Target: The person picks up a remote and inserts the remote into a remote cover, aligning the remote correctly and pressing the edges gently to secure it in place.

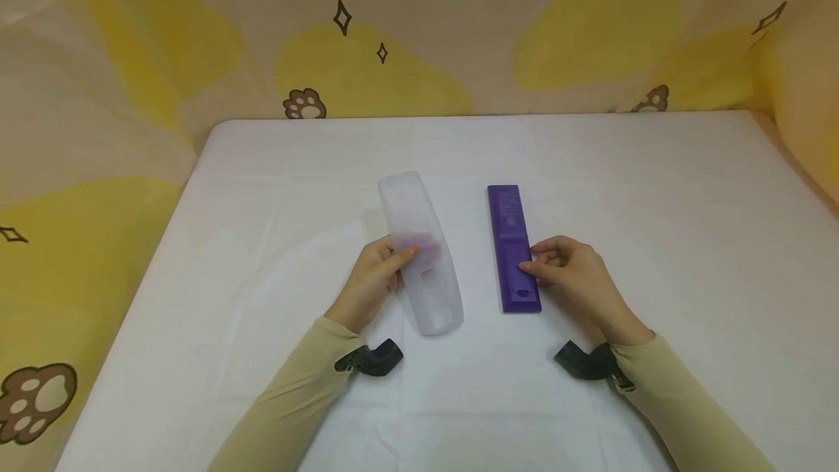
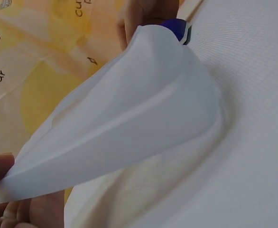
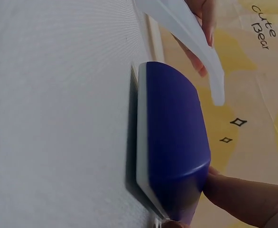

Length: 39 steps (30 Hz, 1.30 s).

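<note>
My left hand (image 1: 376,275) holds a frosted, translucent remote-control cover (image 1: 429,297) by its left edge, with the thumb on top and fingers behind, showing faintly through it. In the left wrist view the cover (image 2: 143,99) is tilted over the white cloth. To its right, a purple remote control (image 1: 513,250) lies back side up, its battery-lid latch near the close end. My right hand (image 1: 577,272) pinches the remote's right edge, thumb on the back and a fingertip at the side. A pale rim runs along the remote (image 3: 174,123) in the right wrist view.
A white cloth (image 1: 675,239) covers the table. Behind and to the left hangs a yellow and beige patterned curtain (image 1: 406,13) with paw prints. Black wrist mounts (image 1: 370,358) stick out from both sleeves.
</note>
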Tool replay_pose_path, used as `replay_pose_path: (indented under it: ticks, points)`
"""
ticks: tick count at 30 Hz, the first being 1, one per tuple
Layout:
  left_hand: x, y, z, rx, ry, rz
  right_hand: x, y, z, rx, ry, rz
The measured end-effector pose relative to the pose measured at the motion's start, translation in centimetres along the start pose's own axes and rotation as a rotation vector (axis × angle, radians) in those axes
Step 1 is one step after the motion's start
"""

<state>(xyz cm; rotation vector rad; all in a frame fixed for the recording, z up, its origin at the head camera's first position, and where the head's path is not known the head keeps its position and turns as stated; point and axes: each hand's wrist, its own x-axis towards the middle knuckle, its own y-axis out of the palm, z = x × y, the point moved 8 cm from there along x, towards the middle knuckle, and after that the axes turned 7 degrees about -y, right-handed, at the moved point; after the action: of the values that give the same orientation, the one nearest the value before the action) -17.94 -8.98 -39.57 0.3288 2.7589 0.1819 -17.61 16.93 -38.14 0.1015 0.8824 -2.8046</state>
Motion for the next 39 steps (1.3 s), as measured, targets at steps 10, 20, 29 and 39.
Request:
replay_pose_path:
  ticks: [10, 20, 29, 39]
  points:
    - [0.05, 0.14, 0.22, -0.013, -0.004, 0.002, 0.04, 0.07, 0.10, -0.109, -0.008, -0.004]
    - [0.14, 0.36, 0.31, -0.007, 0.007, 0.032, 0.07, 0.15, 0.04, -0.133, 0.004, 0.000]
    - [0.28, 0.31, 0.58, -0.011, -0.009, 0.022, 0.42, 0.56, 0.01, -0.179, 0.037, 0.014]
    - [0.24, 0.26, 0.64, -0.002, -0.001, 0.028, 0.95, 0.81, -0.33, -0.188, 0.131, 0.083]
